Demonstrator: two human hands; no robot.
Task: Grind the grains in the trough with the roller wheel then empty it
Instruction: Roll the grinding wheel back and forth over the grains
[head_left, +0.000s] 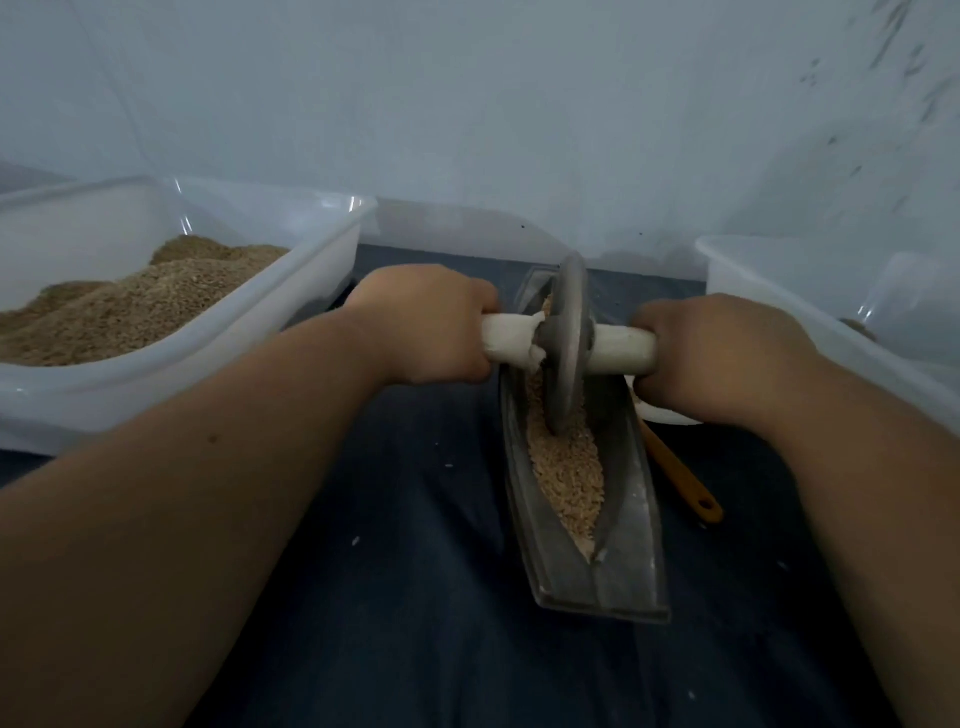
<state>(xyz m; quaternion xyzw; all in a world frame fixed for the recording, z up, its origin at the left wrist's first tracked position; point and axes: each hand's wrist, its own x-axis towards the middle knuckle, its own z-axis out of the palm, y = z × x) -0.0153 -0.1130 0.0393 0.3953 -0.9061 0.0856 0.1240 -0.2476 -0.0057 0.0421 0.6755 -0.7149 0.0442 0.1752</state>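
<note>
A long grey metal trough (631, 525) lies on the dark cloth, its boat-shaped groove filled with pale grains (571, 467). The grey roller wheel (566, 338) stands upright in the groove's far half, its rim sunk into the grains. A white axle handle runs through the wheel's hub. My left hand (426, 325) grips the handle's left end, which is wrapped in white cloth. My right hand (722, 353) grips the right end. Both fists sit level, just outside the trough's walls.
A clear plastic bin (322, 270) with a heap of brownish grain stands at the left. Another clear bin (779, 291) stands at the right. An orange-handled utensil (685, 478) lies right of the trough, with a white bowl rim under my right hand. A pale wall is behind.
</note>
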